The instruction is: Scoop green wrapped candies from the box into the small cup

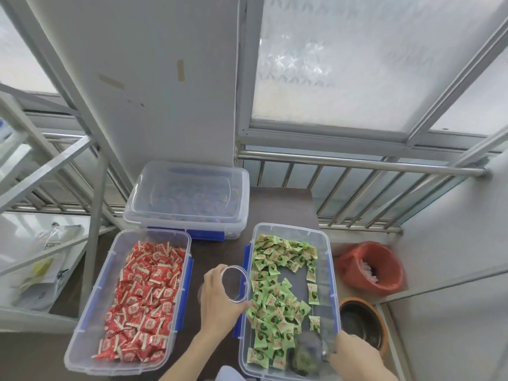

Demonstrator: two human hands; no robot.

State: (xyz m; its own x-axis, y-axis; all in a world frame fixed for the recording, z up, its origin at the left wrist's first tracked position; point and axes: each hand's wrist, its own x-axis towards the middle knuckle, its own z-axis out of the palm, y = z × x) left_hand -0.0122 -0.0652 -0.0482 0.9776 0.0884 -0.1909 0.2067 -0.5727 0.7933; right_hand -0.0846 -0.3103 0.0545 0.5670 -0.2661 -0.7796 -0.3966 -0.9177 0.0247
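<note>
A clear plastic box (328, 259) on the right of the table holds several green wrapped candies (275, 303). My left hand (217, 301) grips a small clear cup (235, 283) and tilts its mouth toward the box's left wall. My right hand (354, 356) is down at the near right corner of the box, shut on the handle of a blurred metal scoop (308, 350) that lies among the candies there. Some green candies show inside the scoop.
A second clear box (93, 306) full of red wrapped candies stands to the left. A lidded clear box (189, 199) sits behind them. Right of the table are a red-lined bin (371, 268) and a dark round pot (362, 323). A metal railing runs behind.
</note>
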